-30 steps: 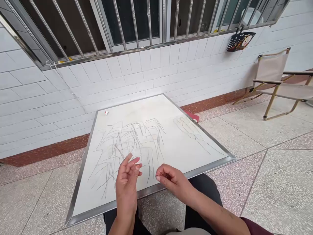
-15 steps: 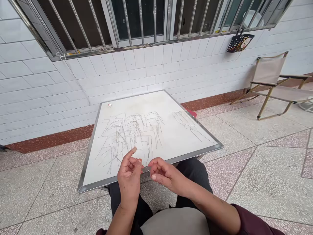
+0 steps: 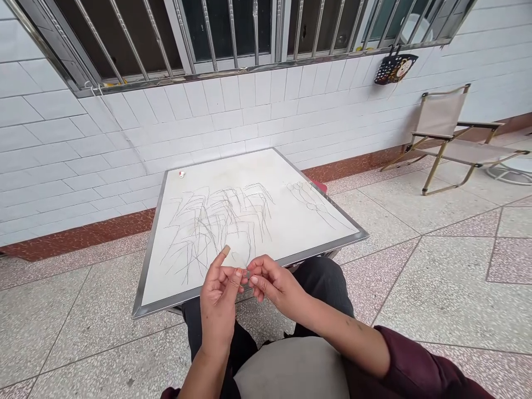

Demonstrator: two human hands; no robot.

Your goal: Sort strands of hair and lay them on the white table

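My left hand (image 3: 222,293) is closed in a pinch over the table's near edge, its index finger raised with a tan wrap on the tip. Right beside it, my right hand (image 3: 274,285) pinches at the same spot, the fingertips of both nearly touching. A thin wire seems to run between them, but its ends are hidden by the fingers. Many thin dark wires (image 3: 226,213), bent at an angle, lie spread on the white table (image 3: 245,166). A few looped wires (image 3: 313,206) rest near its right edge.
A small red and white item (image 3: 182,174) sits at the table's far left corner. Behind stands a tiled wall (image 3: 178,127) with a barred window. A folding chair (image 3: 443,116) stands at the right, near a hanging bag (image 3: 394,67).
My right hand has moved left and its fingertips have come up to my left hand's. The view has shifted slightly, so the table and chair appear a little further left.
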